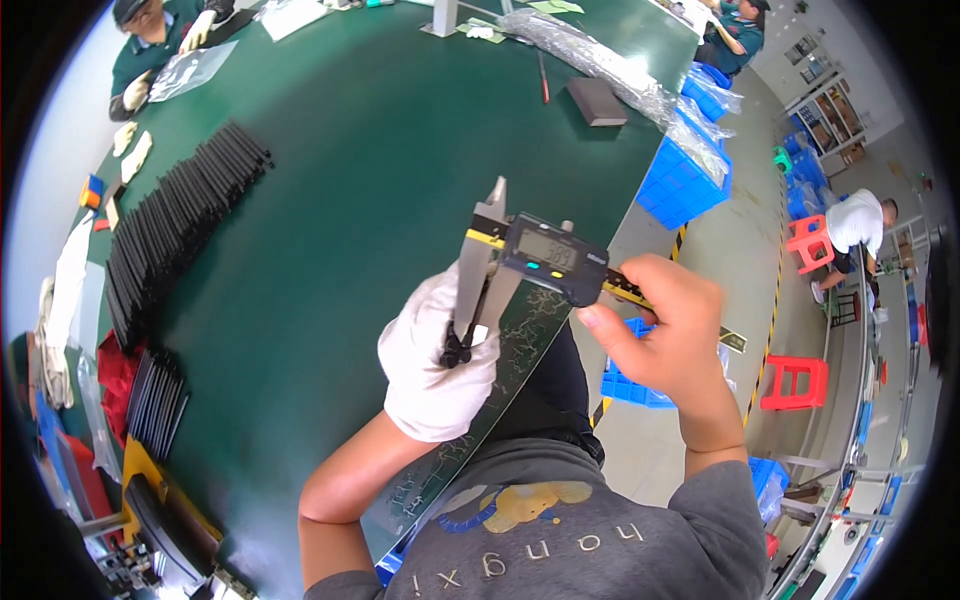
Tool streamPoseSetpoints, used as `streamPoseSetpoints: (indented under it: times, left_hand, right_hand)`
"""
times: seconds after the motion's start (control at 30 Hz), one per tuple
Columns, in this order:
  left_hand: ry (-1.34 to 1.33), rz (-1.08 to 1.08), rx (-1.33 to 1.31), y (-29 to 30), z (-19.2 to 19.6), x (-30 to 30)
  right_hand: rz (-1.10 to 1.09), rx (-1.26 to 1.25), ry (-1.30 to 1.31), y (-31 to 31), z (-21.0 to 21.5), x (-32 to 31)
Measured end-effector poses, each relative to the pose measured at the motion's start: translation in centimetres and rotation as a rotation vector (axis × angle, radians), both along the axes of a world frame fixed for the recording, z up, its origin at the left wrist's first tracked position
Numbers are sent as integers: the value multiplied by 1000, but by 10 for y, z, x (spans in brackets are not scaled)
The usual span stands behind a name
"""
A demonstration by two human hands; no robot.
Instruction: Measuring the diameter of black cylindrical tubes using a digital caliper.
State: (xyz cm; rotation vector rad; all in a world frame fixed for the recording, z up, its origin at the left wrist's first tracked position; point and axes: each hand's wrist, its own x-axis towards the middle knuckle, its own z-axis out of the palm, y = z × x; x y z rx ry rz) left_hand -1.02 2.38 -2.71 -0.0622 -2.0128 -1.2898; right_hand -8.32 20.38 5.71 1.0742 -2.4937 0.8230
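Observation:
My right hand [665, 315], bare, grips the beam of a digital caliper [550, 255], thumb near its display housing. The caliper is held above the near edge of the green table, its long jaws pointing down toward my left hand. My left hand [430, 375] wears a white glove and is closed around a small black part [456, 347] with rounded ends. This part sits at the lower ends of the jaws; most of it is hidden by the jaws and glove, so I cannot tell its full shape.
Many black rods [180, 220] lie side by side on the green table [360, 180], left. Thinner dark rods [157, 400] lie nearer. A dark box [597, 102] and bagged material [590, 60] are at the back. Blue crates [685, 180] stand beside the table. Other people work around.

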Motion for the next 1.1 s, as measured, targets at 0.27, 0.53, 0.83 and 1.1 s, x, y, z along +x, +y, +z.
streamPoseSetpoints:
  times: [0.27, 0.53, 0.83, 1.1]
  left_hand:
    - [-28, 18, -1, -1, 2, 2]
    - [29, 12, 2, 3, 3, -3]
    - [-113, 87, 188, 10, 20, -1]
    - [-295, -791, 672, -27, 29, -11]
  right_hand:
    - [1, 16, 4, -2, 0, 0]
    - [38, 26, -13, 3, -2, 0]
    - [3, -47, -36, -1, 0, 1]
    - [122, -17, 46, -5, 11, -30]
